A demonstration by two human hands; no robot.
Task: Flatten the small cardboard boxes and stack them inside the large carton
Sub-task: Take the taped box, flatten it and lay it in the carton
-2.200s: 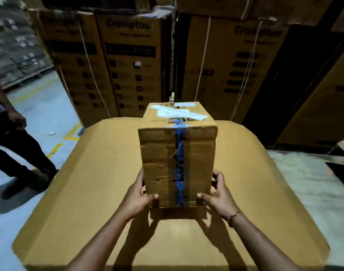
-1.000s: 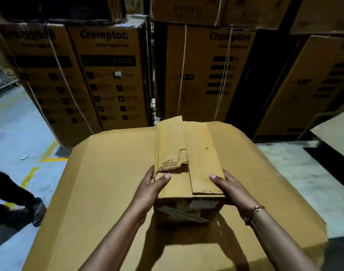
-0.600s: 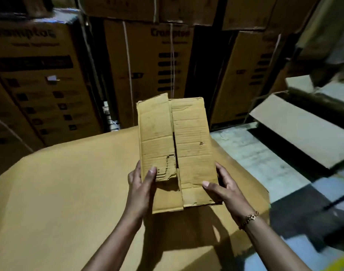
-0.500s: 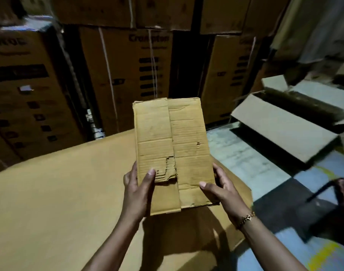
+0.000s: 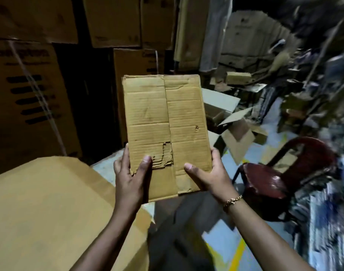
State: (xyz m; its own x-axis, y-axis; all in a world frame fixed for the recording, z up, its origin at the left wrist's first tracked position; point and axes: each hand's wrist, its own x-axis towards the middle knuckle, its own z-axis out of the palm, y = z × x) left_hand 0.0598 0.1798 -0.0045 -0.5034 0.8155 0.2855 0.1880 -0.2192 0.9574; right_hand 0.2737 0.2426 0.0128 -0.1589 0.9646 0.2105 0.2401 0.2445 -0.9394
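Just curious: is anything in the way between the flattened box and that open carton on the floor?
Nothing visible does. The left hand and right hand hold the flattened box up; the open carton lies beyond it, partly hidden, the red chair stands aside to the right.

The flattened box (image 5: 167,133) is tan and ribbed, the chair (image 5: 269,180) dark red, the bracelet (image 5: 232,200) gold.
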